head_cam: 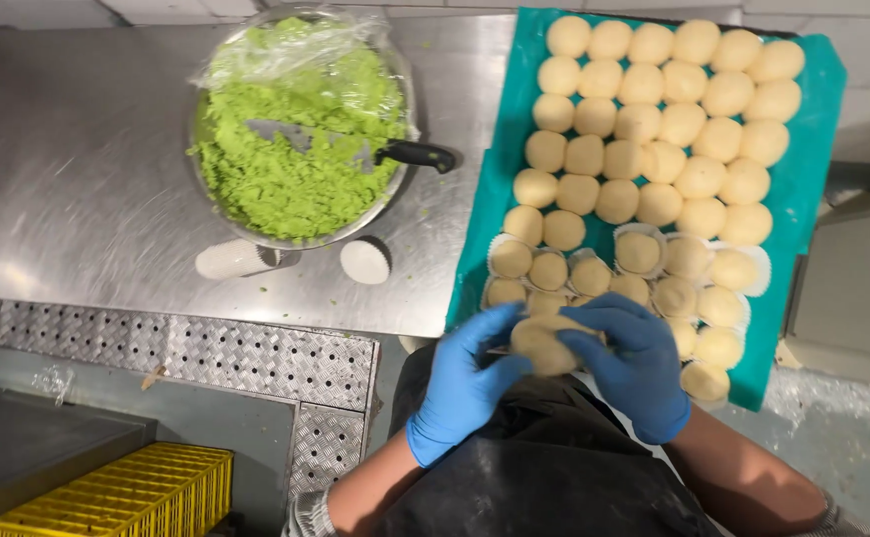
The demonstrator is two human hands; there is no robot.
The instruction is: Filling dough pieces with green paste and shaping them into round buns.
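Note:
Both my hands wear blue gloves and close together on one pale dough ball (542, 343) at the near edge of the counter. My left hand (463, 383) cups it from the left, my right hand (634, 363) from the right. Just beyond them lies a teal-lined tray (813, 169) covered with several rows of pale dough balls (654, 129). The nearer balls sit in white paper cups (640, 251); the farther ones are bare.
A metal bowl (301, 124) of green filling stands on the steel counter (67, 169), with a black-handled knife (355, 147) lying in it and plastic film over its far rim. White paper cup stacks (365, 261) lie beside it. A yellow crate (132, 492) sits below left.

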